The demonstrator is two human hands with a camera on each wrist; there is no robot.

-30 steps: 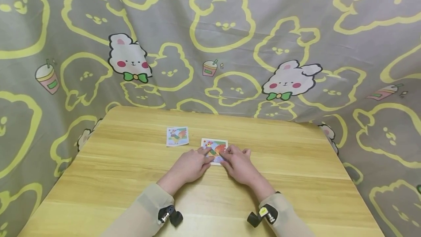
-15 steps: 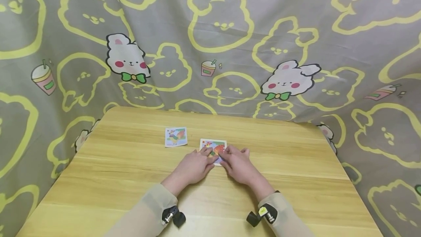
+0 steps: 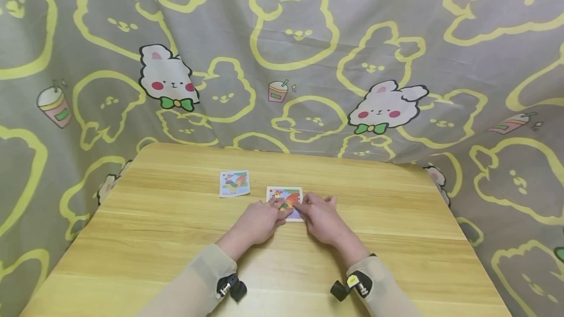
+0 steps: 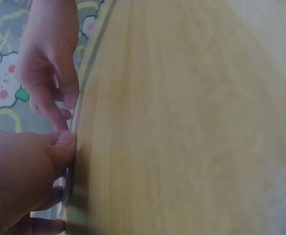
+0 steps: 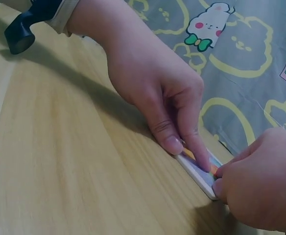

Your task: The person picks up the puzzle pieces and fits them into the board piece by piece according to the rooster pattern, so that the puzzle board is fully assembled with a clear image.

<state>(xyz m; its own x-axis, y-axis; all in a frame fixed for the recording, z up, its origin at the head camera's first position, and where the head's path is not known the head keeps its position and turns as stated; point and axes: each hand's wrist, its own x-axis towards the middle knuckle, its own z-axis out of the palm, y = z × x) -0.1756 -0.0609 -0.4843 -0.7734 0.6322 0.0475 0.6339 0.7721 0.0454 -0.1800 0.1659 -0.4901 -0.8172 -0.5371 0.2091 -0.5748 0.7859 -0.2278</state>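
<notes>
A square picture board with a white border and a colourful rooster lies flat on the table between both hands. My left hand reaches over it from the left, its index finger laid straight on the picture. In the right wrist view, the left thumb sits at the board's near edge. On the other side, my right hand has curled fingers, with index finger and thumb gripping the board's right end. Knuckles cover part of the picture. A paper card with the same rooster lies to the left, untouched.
The wooden table carries the board and the card. Behind and around it hangs a grey curtain with yellow outlines and rabbit prints. Black straps circle both wrists over the sleeves.
Left fingers have slid slightly right across the picture. The right thumb has drawn back a little toward the board's right edge. The card and board keep their places; the view has shifted slightly.
</notes>
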